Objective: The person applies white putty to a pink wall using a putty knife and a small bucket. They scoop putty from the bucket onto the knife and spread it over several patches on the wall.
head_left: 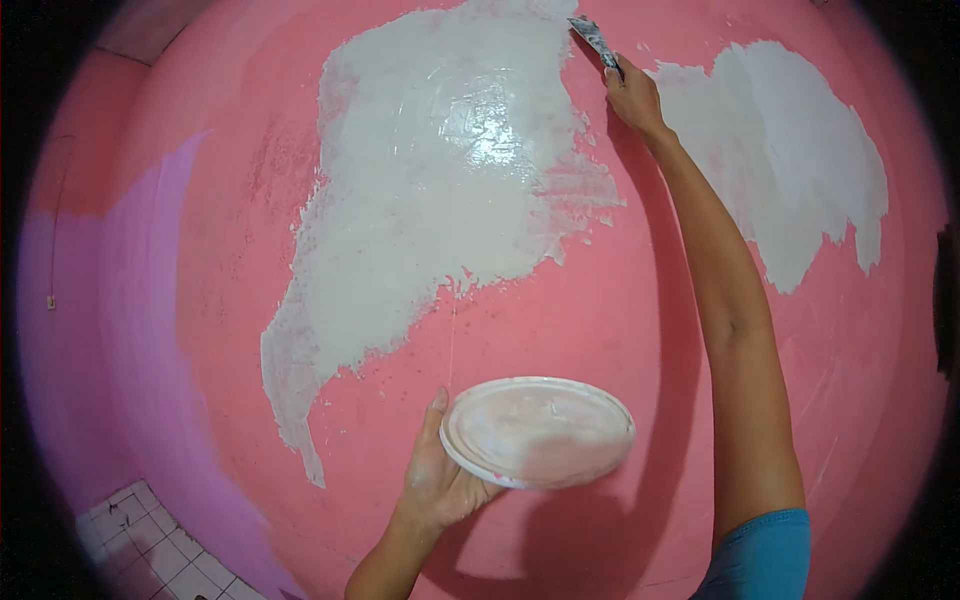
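Observation:
My right hand (634,97) is raised high and closed round the handle of a putty knife (592,42). The knife's blade, smeared with white, lies against the wall at the upper right edge of a large whitish filler patch (420,200). Wet shine shows in the patch's middle, and its borders are ragged. Lower down, my left hand (440,470) holds a round white lid (537,432) from beneath, thumb at its rim. Pale filler is smeared over the lid's top. The left fingers are mostly hidden under it.
A second whitish patch (800,150) covers the pink wall (560,330) to the right of my forearm. Purple paint (150,290) spreads over the left side. A small switch (51,302) hangs on a cord there. White tiles (160,545) show at the lower left.

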Tool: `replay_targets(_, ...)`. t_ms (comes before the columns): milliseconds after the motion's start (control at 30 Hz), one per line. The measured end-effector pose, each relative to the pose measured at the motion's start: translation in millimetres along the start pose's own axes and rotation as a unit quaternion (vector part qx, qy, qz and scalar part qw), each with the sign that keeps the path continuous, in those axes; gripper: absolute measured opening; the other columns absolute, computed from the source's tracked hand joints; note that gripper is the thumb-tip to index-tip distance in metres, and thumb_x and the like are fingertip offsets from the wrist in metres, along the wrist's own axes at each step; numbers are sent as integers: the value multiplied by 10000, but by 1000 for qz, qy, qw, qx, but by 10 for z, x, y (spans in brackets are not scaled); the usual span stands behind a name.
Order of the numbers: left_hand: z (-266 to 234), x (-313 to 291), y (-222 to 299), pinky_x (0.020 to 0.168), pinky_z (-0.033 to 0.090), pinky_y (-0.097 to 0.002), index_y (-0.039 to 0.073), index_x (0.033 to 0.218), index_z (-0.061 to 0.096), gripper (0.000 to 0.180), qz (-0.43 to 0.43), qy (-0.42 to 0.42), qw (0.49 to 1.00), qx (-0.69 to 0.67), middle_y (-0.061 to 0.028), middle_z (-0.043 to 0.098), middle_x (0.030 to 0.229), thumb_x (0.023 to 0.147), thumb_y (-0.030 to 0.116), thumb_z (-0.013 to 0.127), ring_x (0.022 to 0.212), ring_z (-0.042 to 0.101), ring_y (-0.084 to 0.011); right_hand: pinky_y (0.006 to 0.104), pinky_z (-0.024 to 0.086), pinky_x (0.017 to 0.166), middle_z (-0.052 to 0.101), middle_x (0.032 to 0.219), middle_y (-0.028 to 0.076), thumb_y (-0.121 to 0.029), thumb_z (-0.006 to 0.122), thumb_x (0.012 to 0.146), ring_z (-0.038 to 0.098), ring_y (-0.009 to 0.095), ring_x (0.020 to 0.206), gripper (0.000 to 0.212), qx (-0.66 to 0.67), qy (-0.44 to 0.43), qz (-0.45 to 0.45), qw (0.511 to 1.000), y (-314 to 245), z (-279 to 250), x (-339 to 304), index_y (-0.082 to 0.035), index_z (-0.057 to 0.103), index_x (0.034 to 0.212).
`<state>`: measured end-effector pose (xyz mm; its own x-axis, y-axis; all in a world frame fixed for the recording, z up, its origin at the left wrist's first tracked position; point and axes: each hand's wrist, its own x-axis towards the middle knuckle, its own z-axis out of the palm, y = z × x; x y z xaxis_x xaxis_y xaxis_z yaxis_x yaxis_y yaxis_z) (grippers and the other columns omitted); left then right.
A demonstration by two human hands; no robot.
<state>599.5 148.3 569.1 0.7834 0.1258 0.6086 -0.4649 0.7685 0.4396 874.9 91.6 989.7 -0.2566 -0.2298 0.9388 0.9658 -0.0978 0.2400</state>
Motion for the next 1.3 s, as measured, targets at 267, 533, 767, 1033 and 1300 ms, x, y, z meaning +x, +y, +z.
replay_targets(267,-100,-102,102,996,423,-481,8,1373,326,699,-22,4,999,-39,-212,402,1362,953,554,210,1235,442,-329,420,467,700,630,788,214,-217,465,894,624,354,757,387,-66,-19,-12,998,-27,165,14,-15,526,1219)
replay_targets(533,-217,-145,104,969,443,-475,-46,1294,410,633,-40,9,997,-69,-246,500,1258,969,483,286,1158,509,-351,472,454,760,620,850,255,-190,462,886,595,415,844,350,-130,-50,-39,989,-95,47,-335,-14,539,1179)
replay_targets(767,-57,-118,30,1005,385,-454,64,1342,407,674,-81,227,951,193,-129,465,1329,940,570,216,1216,454,-284,492,447,746,610,860,272,-192,465,883,585,436,843,320,-106,-60,-24,992,-465,-255,-545,3,558,1119)
replay_targets(1033,34,-204,127,998,382,-444,98,1346,418,685,-82,243,933,254,-100,477,1319,924,596,210,1206,461,-259,506,438,738,601,852,274,-213,439,885,572,445,837,265,-145,-40,-41,988,-283,-35,277,7,562,968)
replay_targets(1300,-215,-348,207,1004,379,-437,97,1342,425,683,-73,258,936,229,-108,481,1321,922,599,229,1205,463,-268,521,460,765,610,919,282,-148,449,844,584,459,873,246,-178,-75,-44,980,-427,-104,-313,36,559,964)
